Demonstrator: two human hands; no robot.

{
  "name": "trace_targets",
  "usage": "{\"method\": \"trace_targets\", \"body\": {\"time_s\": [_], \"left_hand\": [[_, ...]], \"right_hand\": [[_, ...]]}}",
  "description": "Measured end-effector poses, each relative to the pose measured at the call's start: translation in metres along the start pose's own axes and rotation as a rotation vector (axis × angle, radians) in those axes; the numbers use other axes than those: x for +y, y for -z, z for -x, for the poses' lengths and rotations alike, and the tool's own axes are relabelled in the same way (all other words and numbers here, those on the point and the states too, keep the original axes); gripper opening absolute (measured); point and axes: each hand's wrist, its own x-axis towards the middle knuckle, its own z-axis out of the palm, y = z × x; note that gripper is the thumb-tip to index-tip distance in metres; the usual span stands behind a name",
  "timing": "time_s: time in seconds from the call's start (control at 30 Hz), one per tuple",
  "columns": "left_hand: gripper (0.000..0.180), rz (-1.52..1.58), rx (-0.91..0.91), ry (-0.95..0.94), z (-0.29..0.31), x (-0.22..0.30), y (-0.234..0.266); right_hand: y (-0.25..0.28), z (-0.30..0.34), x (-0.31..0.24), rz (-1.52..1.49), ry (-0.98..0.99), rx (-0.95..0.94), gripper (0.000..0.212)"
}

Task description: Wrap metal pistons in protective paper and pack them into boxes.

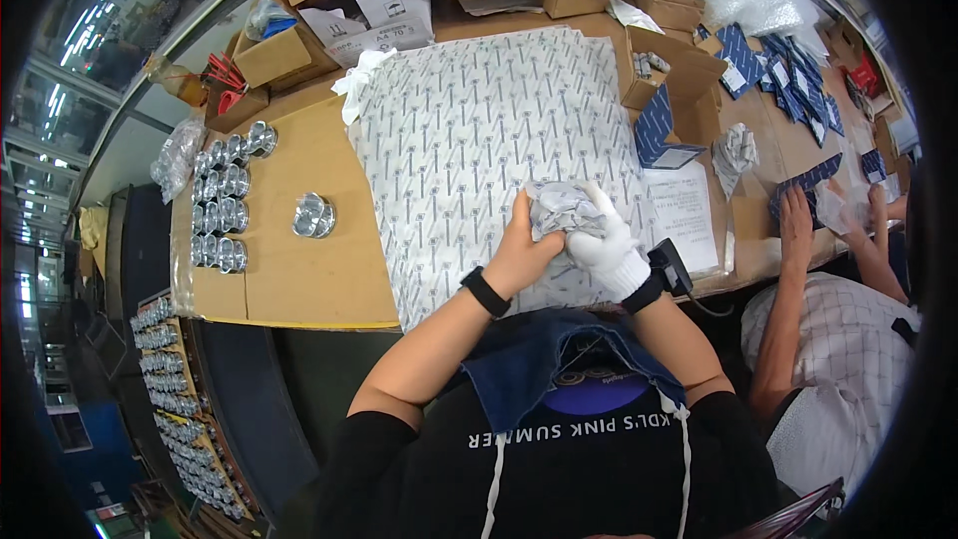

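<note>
A crumpled bundle of printed white paper (561, 205) is held between both my hands above the front of a stack of patterned wrapping sheets (479, 130). My bare left hand (523, 250) closes round its left side. My right hand (607, 248), in a white glove, presses on it from the right. Whatever the paper wraps is hidden. Left of the stack, one shiny metal ring-shaped part (313, 216) stands alone on the cardboard-topped table (309, 284). Rows of similar metal parts (228, 212) stand farther left.
An open blue box (669, 135) and another paper-wrapped bundle (734, 155) lie right of the sheets. A co-worker's hands (795, 230) handle a blue package at the right. Cardboard boxes (279, 60) line the back. Racked metal parts (185, 404) stand lower left.
</note>
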Motion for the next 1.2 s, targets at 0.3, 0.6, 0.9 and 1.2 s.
{"method": "trace_targets", "body": {"time_s": [0.3,0.6,0.9,1.2], "left_hand": [[0.055,-0.425,-0.054,-0.11,-0.003,-0.002,-0.001],[0.058,-0.251,0.034,0.1,0.014,-0.027,-0.026],[0.081,-1.072,-0.283,-0.023,0.017,-0.036,0.009],[0.085,-1.408,-0.221,0.129,0.002,-0.054,0.073]], "right_hand": [[0.013,0.008,-0.029,-0.216,-0.256,-0.081,0.063],[0.025,0.032,-0.019,-0.294,-0.328,-0.059,0.06],[0.131,0.026,-0.02,-0.441,-0.071,0.128,0.058],[0.23,-0.024,0.013,0.193,-0.268,0.355,0.065]]}}
